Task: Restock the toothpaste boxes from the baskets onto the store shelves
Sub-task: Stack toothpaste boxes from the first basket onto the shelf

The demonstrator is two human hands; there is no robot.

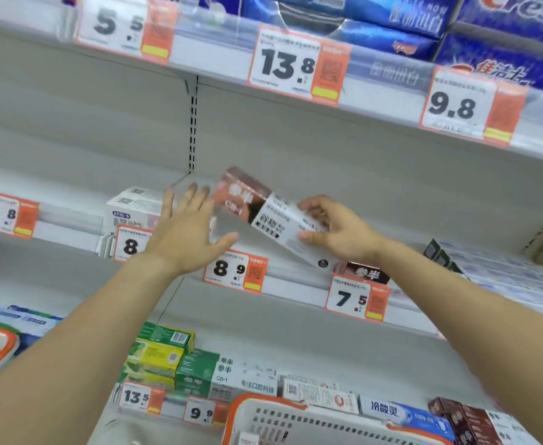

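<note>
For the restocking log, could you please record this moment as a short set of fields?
right hand: grips the white end of the box
box: brown and white, tilted, in the air above the middle shelf
left hand: open, fingers spread, beside the box's brown end
nearest tags: 8.9 tag, 7.5 tag
already shelved: brown box behind the 7.5 tag
basket: at the bottom edge
</note>
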